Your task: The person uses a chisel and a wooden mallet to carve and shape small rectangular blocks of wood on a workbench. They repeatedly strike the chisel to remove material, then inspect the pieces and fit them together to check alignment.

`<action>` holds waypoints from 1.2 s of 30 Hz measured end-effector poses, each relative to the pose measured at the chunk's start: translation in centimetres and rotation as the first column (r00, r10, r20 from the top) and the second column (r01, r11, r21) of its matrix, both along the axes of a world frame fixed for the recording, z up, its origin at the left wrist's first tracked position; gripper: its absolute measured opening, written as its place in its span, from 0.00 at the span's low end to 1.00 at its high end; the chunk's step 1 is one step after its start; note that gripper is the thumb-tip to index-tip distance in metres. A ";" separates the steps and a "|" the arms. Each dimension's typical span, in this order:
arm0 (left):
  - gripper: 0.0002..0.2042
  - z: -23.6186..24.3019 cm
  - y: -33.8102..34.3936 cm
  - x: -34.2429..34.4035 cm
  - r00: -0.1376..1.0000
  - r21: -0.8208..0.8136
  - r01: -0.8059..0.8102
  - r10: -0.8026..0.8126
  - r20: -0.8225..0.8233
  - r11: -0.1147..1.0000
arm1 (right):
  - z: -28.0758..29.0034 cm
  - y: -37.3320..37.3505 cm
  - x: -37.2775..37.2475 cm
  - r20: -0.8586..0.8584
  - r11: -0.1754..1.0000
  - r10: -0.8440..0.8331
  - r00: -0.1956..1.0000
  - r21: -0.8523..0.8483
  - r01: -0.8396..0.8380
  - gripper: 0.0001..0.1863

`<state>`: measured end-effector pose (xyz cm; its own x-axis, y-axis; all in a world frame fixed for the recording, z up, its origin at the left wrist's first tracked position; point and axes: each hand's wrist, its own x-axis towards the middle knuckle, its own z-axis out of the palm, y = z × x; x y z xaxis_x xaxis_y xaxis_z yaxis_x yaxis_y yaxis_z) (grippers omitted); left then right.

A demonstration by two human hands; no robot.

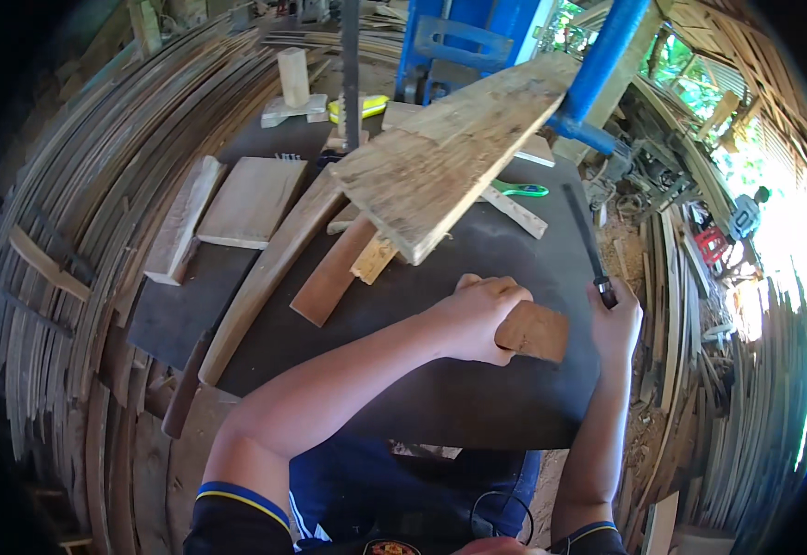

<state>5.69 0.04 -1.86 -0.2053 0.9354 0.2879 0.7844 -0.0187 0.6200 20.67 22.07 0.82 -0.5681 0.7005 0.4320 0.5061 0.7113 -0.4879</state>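
My left hand (pixel 482 319) is closed around a brown wooden block (pixel 535 332), whose flat end faces me above the dark tabletop (pixel 403 388). The fingers hide the block's far part. At the right edge of the table my right hand (pixel 616 319) grips the black handle of a long, narrow dark tool (pixel 584 227) that looks like a file. Its blade points away from me, apart from the block. Just beyond my left hand, a broad rough plank (pixel 454 153) lies slanted over a reddish-brown board (pixel 334 273) and a small light offcut (pixel 374 259).
Left on the table are a curved wooden piece (pixel 269 277), a square block (pixel 254 201) and a dark blade with a brown handle (pixel 186 393). A blue metal frame (pixel 602 65) rises at the back. Stacked timber strips (pixel 80 231) flank the table. Far right stands a person (pixel 746 217).
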 end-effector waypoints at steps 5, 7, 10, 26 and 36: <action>0.35 0.1 -0.3 -1.8 0.991 0.032 0.116 -0.118 0.057 0.993 | -0.2 -1.1 -0.7 0.094 0.990 0.139 0.986 -0.015 -0.138 0.16; 0.35 -0.2 0.2 -1.7 0.995 0.026 0.090 -0.091 0.041 0.996 | -0.7 -1.0 -0.6 0.092 0.972 0.225 0.970 0.046 -0.229 0.15; 0.36 -0.3 -0.2 -1.3 0.999 -0.008 0.045 -0.045 -0.008 0.999 | -0.5 -1.9 -1.0 0.085 0.966 0.247 0.965 0.051 -0.252 0.11; 0.38 -0.5 -1.9 -1.7 0.996 -0.020 0.009 -0.011 -0.090 1.000 | 7.3 -23.6 -9.9 0.357 0.201 0.873 0.333 0.358 -0.912 0.19; 0.40 -1.1 -0.9 -1.5 0.990 0.188 0.014 0.012 -0.138 0.982 | 0.7 -31.5 -18.0 0.543 -0.041 0.838 0.052 0.157 -0.987 0.21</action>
<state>4.15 -0.84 -2.95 -0.1503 0.8617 0.4846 0.8620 -0.1258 0.4911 2.67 -9.41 1.56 -0.6543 -0.7396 0.1577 -0.7506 0.6606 -0.0154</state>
